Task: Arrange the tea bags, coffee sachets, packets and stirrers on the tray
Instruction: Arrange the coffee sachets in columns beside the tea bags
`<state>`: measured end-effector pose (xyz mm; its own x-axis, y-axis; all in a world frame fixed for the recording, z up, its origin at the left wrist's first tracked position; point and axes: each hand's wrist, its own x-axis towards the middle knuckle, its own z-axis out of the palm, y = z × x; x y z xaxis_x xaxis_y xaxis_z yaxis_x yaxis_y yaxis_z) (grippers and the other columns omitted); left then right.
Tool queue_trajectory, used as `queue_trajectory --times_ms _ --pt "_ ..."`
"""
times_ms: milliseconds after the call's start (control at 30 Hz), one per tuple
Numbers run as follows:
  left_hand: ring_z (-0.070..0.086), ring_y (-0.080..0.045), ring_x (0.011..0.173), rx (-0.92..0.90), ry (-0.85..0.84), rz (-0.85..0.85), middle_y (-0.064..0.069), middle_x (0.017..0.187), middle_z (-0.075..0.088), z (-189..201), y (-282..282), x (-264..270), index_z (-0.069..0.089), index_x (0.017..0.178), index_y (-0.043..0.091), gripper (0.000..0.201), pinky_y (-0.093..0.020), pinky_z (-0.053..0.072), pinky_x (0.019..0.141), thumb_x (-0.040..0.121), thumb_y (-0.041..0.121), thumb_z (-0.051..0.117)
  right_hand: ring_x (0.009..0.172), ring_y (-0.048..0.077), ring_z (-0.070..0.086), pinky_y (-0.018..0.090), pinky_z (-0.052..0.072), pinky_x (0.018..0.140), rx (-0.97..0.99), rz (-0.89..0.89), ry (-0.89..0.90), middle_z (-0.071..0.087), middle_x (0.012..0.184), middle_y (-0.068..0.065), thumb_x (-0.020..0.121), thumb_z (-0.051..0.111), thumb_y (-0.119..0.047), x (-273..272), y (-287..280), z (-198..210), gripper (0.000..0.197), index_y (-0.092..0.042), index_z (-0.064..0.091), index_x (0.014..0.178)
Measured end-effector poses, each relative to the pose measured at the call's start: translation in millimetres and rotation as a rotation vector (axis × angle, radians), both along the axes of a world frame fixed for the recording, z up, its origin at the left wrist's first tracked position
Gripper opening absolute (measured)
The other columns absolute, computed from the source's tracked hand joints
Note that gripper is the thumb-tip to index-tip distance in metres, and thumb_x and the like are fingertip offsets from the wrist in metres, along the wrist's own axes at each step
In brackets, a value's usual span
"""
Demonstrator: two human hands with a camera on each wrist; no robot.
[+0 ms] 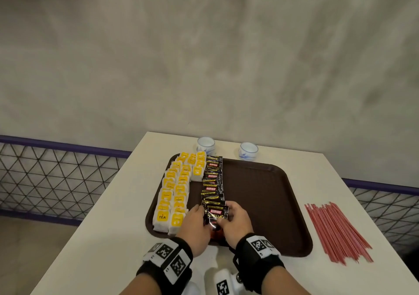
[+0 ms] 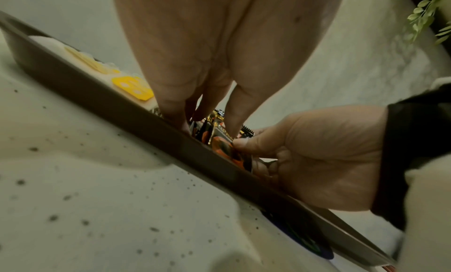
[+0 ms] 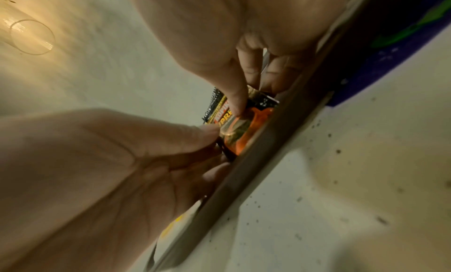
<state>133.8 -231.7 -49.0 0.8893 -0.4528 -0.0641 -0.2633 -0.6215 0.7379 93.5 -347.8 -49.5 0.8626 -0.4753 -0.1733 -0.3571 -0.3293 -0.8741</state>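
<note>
Now, hands: the left hand and right hand meet at the tray's near edge, each with fingers and thumb curled onto one black sachet, left hand on its left side, right hand on its right.
Sachet: it sits at the near end of the sachet row, its near end close to the tray rim; in the wrist views it looks tipped up slightly, not yet flat.
Tray: brown, in the middle of the table.
Done: tea bags lie in rows along the tray's left edge; the sachet row runs from the far edge to the near edge just right of them.
In hand: likely the last sachet of that row is being seated.
Left: the stirrers lie in a loose red bundle on the table off the tray's right edge; the right half of the tray is bare. No other packets show.
Around: two small cups stand on the table beyond the tray's far edge.
In the way: nothing blocks the stirrers; the crowded near rim leaves little room for the sachet.
</note>
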Motion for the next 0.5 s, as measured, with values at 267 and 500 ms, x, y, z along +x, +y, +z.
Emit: queue_trajectory --times_ms 267,500 --pt "0.051 -0.014 0.113 -0.025 -0.005 0.013 0.002 0.123 0.054 -2.4 -3.7 1.6 0.055 0.125 0.016 0.036 -0.030 0.044 0.101 0.090 0.012 0.057 0.102 0.018 0.059 0.029 0.050 0.093 -0.135 0.013 0.090 0.044 0.113 -0.004 0.076 0.079 -0.010 -8.4 0.5 9.6 0.069 -0.023 0.045 0.135" --pt "0.052 -0.014 0.110 -0.062 0.052 0.003 0.002 0.120 0.055 0.1 -4.2 2.5 0.056 0.123 0.017 0.039 -0.030 0.044 0.099 0.085 0.009 0.060 0.101 0.016 0.056 0.030 0.048 0.098 -0.144 0.035 0.102 0.042 0.111 -0.005 0.075 0.077 -0.010 -9.9 7.5 15.1 0.063 -0.021 0.049 0.131"
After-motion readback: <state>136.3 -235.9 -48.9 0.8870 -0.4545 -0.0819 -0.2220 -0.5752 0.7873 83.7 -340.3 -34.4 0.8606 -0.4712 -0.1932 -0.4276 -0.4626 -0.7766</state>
